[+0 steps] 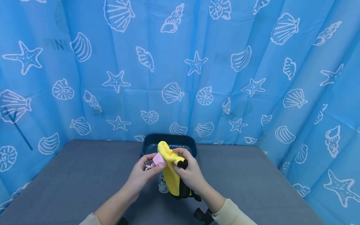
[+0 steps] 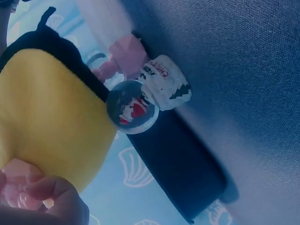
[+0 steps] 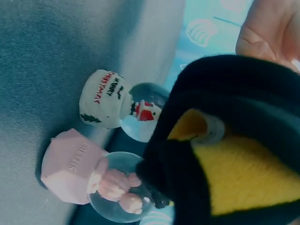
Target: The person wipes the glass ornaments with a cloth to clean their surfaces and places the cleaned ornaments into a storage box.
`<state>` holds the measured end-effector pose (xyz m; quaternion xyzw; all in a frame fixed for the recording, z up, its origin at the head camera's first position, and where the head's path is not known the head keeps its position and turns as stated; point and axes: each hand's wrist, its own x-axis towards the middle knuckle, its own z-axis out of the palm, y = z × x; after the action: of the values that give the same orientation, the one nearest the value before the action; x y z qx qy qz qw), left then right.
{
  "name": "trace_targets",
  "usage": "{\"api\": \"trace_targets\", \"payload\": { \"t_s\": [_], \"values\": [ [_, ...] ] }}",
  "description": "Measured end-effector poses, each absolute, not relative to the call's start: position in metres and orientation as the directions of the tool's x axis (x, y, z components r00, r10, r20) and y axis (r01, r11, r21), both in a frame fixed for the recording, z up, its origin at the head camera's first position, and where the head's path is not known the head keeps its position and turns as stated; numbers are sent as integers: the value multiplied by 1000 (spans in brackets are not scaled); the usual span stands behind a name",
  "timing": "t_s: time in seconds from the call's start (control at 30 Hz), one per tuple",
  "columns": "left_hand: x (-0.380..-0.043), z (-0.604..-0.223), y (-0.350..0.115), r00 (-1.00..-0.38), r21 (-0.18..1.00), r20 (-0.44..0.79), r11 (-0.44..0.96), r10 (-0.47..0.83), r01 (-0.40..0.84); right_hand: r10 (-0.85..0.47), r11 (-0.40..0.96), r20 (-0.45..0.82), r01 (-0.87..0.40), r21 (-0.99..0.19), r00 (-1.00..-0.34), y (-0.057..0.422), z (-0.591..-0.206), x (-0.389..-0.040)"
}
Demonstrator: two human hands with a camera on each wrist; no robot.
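My left hand (image 1: 142,172) grips a small snow globe (image 1: 159,160) with a faceted pink base, tilted so its clear ball points left. In my right hand (image 1: 191,172) is a yellow fleece pouch (image 1: 170,176) with black trim and black-tipped feelers, pinched near its top. The held globe touches or nearly touches the pouch. The pouch's yellow inside (image 3: 253,173) and a white label (image 3: 211,130) show in the right wrist view. Behind it stand a white-based Christmas snow globe (image 3: 103,99) and a second pink-based globe (image 3: 70,166), both upright on the table.
A dark blue bin (image 1: 170,137) stands at the back of the grey table (image 1: 107,175), behind both hands. A blue curtain (image 1: 180,75) with white shells and starfish hangs along the table's far side and right side.
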<state>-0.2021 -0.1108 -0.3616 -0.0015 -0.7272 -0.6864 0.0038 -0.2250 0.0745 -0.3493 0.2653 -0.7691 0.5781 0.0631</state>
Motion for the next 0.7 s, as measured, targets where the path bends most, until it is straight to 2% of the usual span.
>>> {"api": "trace_targets", "payload": {
  "t_s": [0.13, 0.37, 0.57, 0.7],
  "values": [
    [-201, -361, -112, -1000, 998, -6, 58, -28, -8, -329, 213, 388, -468, -858, -861, 75, -350, -221],
    [-198, -355, -112, -1000, 999, 20, 34, -2, 20, -179, 145, 366, -393, -908, -913, 78, -342, -223],
    [-200, -354, -111, -999, 998, 45, 49, -14, 45, -238, 140, 346, -385, -912, -907, 71, -343, -219],
    [-202, -356, -114, -998, 997, 44, 60, -42, 41, -177, 110, 345, -367, -924, -922, 74, -341, -218]
  ]
}}
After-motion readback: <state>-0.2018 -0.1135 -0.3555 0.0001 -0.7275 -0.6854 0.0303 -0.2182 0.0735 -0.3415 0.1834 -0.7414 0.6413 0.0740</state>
